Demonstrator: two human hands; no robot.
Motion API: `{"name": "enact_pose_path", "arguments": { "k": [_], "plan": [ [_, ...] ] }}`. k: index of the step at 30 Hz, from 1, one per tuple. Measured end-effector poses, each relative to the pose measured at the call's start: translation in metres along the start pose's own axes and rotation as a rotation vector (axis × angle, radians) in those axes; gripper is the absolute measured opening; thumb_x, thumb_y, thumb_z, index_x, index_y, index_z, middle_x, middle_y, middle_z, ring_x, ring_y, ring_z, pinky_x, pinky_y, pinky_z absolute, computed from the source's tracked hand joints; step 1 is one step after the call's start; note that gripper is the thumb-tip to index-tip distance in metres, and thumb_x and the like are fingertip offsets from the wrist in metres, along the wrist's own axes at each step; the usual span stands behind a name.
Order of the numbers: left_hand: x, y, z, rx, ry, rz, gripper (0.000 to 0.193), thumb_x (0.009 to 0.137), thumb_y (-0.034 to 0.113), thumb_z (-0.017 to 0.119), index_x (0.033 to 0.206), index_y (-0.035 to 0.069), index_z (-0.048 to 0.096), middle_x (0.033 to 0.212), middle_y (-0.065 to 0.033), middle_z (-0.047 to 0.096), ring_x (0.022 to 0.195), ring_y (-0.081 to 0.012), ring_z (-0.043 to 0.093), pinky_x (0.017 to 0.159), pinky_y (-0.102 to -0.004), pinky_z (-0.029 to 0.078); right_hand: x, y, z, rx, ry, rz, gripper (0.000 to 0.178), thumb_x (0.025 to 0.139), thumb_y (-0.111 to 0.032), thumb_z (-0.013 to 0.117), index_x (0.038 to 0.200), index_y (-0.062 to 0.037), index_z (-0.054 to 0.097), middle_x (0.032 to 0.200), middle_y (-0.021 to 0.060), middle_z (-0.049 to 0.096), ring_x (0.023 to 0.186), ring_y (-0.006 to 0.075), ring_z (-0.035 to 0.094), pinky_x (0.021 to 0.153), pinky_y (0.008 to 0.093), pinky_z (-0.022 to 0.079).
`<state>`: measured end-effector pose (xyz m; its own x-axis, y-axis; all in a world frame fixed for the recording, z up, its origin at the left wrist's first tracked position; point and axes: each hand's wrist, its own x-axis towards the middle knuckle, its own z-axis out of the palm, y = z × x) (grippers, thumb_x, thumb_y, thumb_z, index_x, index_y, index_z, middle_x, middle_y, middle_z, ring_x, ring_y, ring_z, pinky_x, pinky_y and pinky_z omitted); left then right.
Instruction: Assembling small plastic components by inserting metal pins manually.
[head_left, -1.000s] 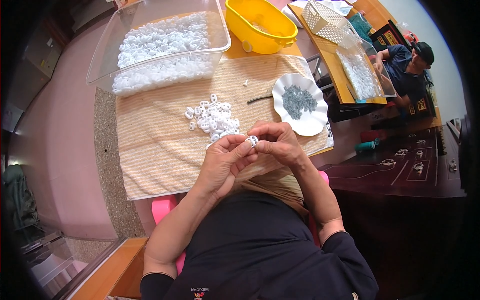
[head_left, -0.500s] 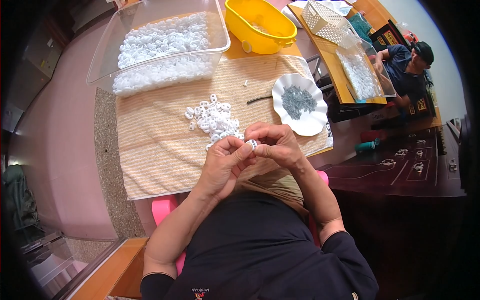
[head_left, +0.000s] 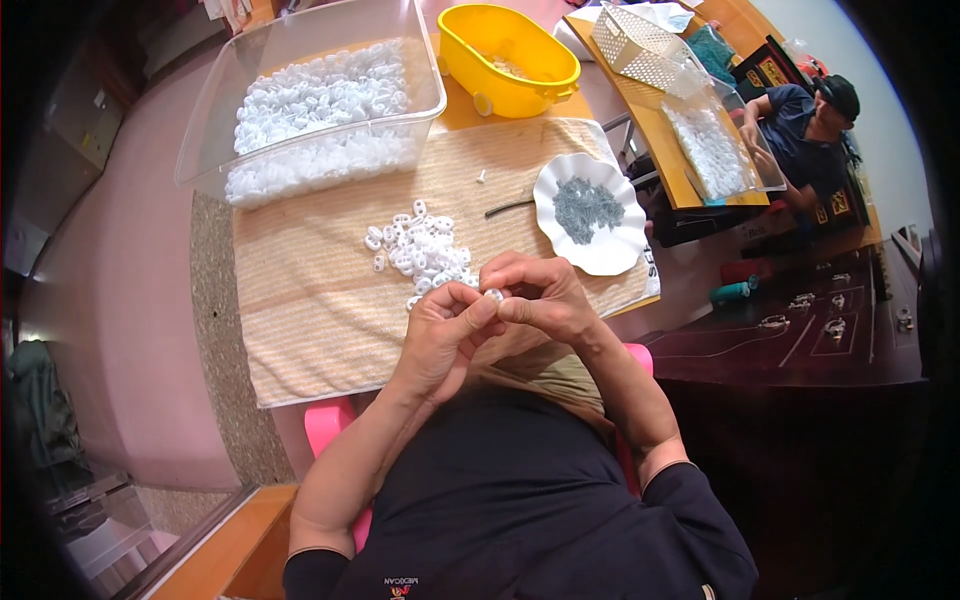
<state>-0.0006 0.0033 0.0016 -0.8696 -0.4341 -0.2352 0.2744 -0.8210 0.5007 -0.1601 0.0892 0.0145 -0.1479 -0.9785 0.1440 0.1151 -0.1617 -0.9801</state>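
Between the fingertips of both hands is a small white plastic piece (head_left: 494, 295), mostly hidden by them. My left hand (head_left: 437, 338) pinches it from the left with thumb and forefinger. My right hand (head_left: 545, 298) is closed on its other side, thumb and bent forefinger at the piece; whether those fingers hold anything smaller cannot be seen. Just beyond the left hand lies a loose pile of white oval pieces with two holes (head_left: 425, 248). To the right, a white wavy-rimmed dish (head_left: 622, 255) holds many tiny grey parts (head_left: 588, 208), too small to name.
A striped towel (head_left: 310, 345) covers the table. Behind the pile stands a clear bin (head_left: 436, 110) of white pieces, beside a yellow tub (head_left: 552, 88). A dark thin strip (head_left: 508, 208) and a tiny white bit (head_left: 482, 177) lie nearby. Another person (head_left: 808, 130) sits at a table far right.
The view has shifted slightly. The white piece, whose dark-spotted face showed before, is now more covered by my fingers. Both hands stay together around it.
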Motion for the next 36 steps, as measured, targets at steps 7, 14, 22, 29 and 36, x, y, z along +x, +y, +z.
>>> {"name": "enact_pose_path", "arguments": {
  "k": [7, 14, 22, 29, 36],
  "plan": [
    [0.003, 0.001, -0.004, -0.05, -0.012, -0.026, 0.01, 0.087, 0.008, 0.067, 0.092, 0.005, 0.059, 0.096, -0.0098, 0.066, 0.08, -0.0144, 0.064, 0.075, -0.0268, 0.055, 0.003, -0.006, -0.001, 0.055, 0.051, 0.093, 0.014, 0.083, 0.003, 0.068, 0.095, 0.0042, 0.062, 0.101, 0.0107, 0.06, 0.092, 0.0144, 0.059, 0.078, 0.0258, 0.049],
    [-0.001, 0.005, 0.004, 0.053, 0.018, -0.005, 0.01, 0.087, 0.007, 0.067, 0.094, 0.003, 0.06, 0.113, -0.0156, 0.062, 0.087, -0.0128, 0.063, 0.082, -0.0281, 0.054, 0.041, -0.049, -0.029, -0.48, 0.496, -0.167, 0.008, 0.085, -0.001, 0.066, 0.093, 0.0021, 0.065, 0.075, 0.0034, 0.064, 0.069, 0.0076, 0.06, 0.064, 0.0215, 0.049],
    [-0.002, 0.002, 0.006, 0.152, 0.005, 0.063, 0.011, 0.085, 0.003, 0.068, 0.093, 0.002, 0.061, 0.112, -0.0157, 0.062, 0.085, -0.0122, 0.063, 0.079, -0.0271, 0.055, 0.137, -0.084, -0.112, -0.675, 0.659, -0.416, 0.028, 0.086, -0.006, 0.068, 0.111, 0.0061, 0.064, 0.098, 0.0126, 0.067, 0.082, 0.0137, 0.065, 0.074, 0.0236, 0.055],
    [-0.002, -0.002, 0.003, 0.275, -0.019, 0.147, 0.011, 0.083, 0.0, 0.069, 0.091, 0.001, 0.062, 0.109, -0.0154, 0.063, 0.079, -0.0111, 0.063, 0.076, -0.0254, 0.054, 0.104, -0.053, -0.088, -0.698, 0.269, -0.181, 0.018, 0.084, 0.002, 0.065, 0.102, 0.0037, 0.066, 0.085, 0.0042, 0.065, 0.074, 0.0085, 0.06, 0.069, 0.022, 0.051],
    [-0.007, -0.009, 0.01, 0.493, -0.079, 0.237, 0.007, 0.083, 0.001, 0.069, 0.089, 0.0, 0.065, 0.1, -0.0103, 0.066, 0.081, -0.0074, 0.06, 0.073, -0.0222, 0.05, 0.057, -0.017, -0.037, -0.85, 0.09, 0.115, 0.015, 0.082, -0.004, 0.069, 0.095, 0.0012, 0.067, 0.084, 0.0054, 0.066, 0.075, 0.0106, 0.059, 0.067, 0.0264, 0.049]
  ]
}}
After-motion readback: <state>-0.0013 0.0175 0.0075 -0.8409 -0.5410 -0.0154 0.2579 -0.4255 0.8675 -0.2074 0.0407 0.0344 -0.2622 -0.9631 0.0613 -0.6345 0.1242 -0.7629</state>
